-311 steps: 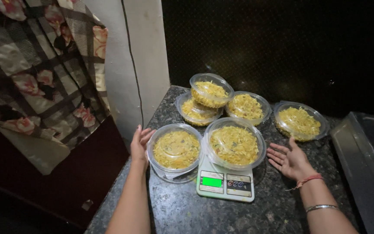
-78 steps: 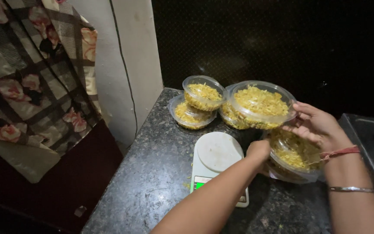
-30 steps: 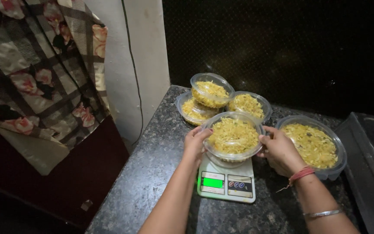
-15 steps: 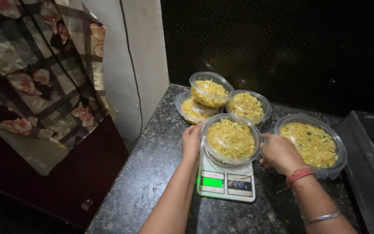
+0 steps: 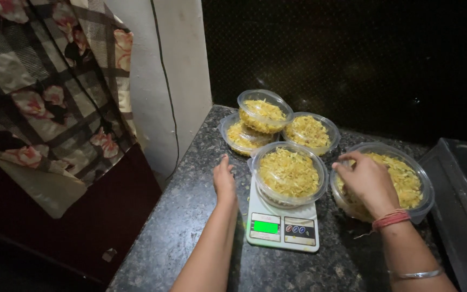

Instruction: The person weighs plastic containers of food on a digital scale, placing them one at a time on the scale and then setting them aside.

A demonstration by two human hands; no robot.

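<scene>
- A clear round container (image 5: 289, 174), filled with yellow shredded snack, is seen standing on a white kitchen scale (image 5: 282, 230).
- The left hand (image 5: 225, 183) is held flat and empty beside it.
- The right hand (image 5: 368, 183) is laid, fingers spread, on a neighbouring filled tub (image 5: 413, 186).

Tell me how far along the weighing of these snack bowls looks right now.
Done: three filled bowls sit grouped at the back of the counter. In hand: one filled bowl sits on the scale, with the left hand beside it, not gripping. The right hand rests on another filled bowl at the right. Left: whether that right bowl has been weighed cannot be told.
</scene>
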